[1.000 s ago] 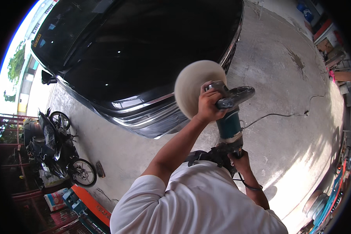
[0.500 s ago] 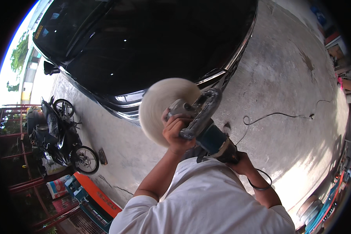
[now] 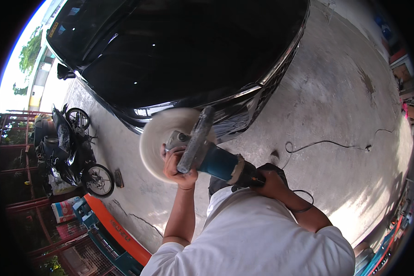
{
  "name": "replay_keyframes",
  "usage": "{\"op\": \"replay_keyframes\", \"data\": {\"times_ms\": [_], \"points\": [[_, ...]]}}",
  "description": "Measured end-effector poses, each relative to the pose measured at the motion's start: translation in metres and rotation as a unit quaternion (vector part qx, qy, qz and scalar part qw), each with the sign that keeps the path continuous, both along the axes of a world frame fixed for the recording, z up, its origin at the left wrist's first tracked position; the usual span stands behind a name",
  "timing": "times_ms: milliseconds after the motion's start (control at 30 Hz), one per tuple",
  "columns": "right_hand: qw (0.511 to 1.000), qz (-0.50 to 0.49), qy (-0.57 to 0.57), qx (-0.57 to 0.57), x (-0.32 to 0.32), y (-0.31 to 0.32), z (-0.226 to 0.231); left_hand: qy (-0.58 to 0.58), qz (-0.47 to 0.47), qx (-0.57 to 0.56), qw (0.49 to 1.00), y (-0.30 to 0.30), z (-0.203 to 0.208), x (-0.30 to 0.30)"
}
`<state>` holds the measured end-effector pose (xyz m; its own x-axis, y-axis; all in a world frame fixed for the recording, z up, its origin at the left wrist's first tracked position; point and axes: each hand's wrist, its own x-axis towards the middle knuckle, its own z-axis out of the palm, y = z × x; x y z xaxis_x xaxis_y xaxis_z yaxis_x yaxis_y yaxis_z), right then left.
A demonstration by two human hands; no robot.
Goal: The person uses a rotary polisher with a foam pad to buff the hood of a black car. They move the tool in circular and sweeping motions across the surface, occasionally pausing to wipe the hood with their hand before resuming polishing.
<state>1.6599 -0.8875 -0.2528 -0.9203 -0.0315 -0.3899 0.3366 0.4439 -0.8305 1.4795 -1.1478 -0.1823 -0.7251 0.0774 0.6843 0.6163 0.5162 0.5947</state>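
Observation:
Both my hands hold a blue and black power polisher (image 3: 218,163) with a wide, whitish round pad (image 3: 154,138), blurred at its rim. My left hand (image 3: 177,168) is wrapped round the grey head, beside the dark bar handle. The fingers of my right hand (image 3: 269,184) close round the black rear end, partly hidden under the tool. The pad overlaps the front corner of a glossy black car (image 3: 170,78) near the headlight. Whether it touches the paint I cannot tell. A cord (image 3: 308,192) loops by my right wrist.
A black motorcycle (image 3: 73,152) stands at the left by a red metal frame (image 3: 23,175). An orange and teal panel (image 3: 112,225) lies at the lower left. The power cord (image 3: 326,143) runs over the concrete floor (image 3: 326,96) at the right. Clutter lines the right edge.
The polisher and both hands have swung left and slightly down along the car's front corner. The tool body now lies flatter across my front. My view has shifted a little.

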Motion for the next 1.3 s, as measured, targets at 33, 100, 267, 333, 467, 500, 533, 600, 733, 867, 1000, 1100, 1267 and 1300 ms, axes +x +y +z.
{"op": "replay_keyframes", "data": {"times_ms": [33, 100, 267, 333, 467, 500, 533, 600, 733, 867, 1000, 1100, 1267, 1300], "points": [[1.0, -0.009, 0.01, 0.012, 0.012, 0.024, -0.001, -0.006, -0.019, 0.006, 1.0, 0.027, -0.004, 0.007], [0.992, -0.063, 0.105, 0.013, 0.036, 0.066, -0.011, -0.02, -0.062, -0.001, 0.998, 0.082, -0.012, 0.018], [0.989, -0.145, -0.04, -0.01, 0.093, 0.128, -0.046, -0.041, -0.179, 0.013, 0.983, 0.19, -0.039, 0.024], [0.984, -0.171, -0.046, -0.029, 0.104, 0.132, -0.049, -0.043, -0.201, 0.008, 0.979, 0.209, -0.043, 0.023], [0.99, -0.131, -0.039, -0.029, 0.092, 0.131, -0.051, -0.039, -0.173, 0.004, 0.984, 0.203, -0.041, 0.018], [0.992, -0.116, -0.026, -0.032, 0.085, 0.129, -0.058, -0.031, -0.163, 0.002, 0.986, 0.193, -0.032, 0.014], [0.994, -0.101, -0.013, -0.036, 0.076, 0.125, -0.064, -0.023, -0.152, 0.0, 0.988, 0.179, -0.023, 0.01], [0.994, -0.069, 0.048, -0.073, 0.033, 0.103, -0.043, -0.014, -0.123, -0.001, 0.992, 0.145, -0.002, -0.004], [1.0, 0.027, 0.004, -0.007, -0.061, 0.032, 0.028, 0.026, -0.053, 0.016, 0.998, 0.046, 0.029, -0.064], [0.978, 0.168, 0.083, -0.096, -0.15, -0.014, 0.094, -0.078, 0.062, 0.235, 0.967, -0.058, 0.051, -0.142], [0.969, 0.223, 0.03, -0.101, -0.193, -0.026, 0.141, 0.011, 0.07, 0.194, 0.978, -0.095, 0.072, -0.213], [0.982, 0.177, 0.01, -0.07, -0.178, -0.012, 0.151, -0.019, 0.012, 0.215, 0.976, -0.044, 0.075, -0.206], [0.991, 0.07, 0.103, -0.053, -0.063, 0.069, 0.141, -0.177, -0.067, 0.254, 0.949, 0.081, 0.037, -0.143], [0.987, 0.071, 0.143, -0.013, -0.041, 0.086, 0.137, -0.176, -0.088, 0.206, 0.959, 0.108, 0.042, -0.134]]}}
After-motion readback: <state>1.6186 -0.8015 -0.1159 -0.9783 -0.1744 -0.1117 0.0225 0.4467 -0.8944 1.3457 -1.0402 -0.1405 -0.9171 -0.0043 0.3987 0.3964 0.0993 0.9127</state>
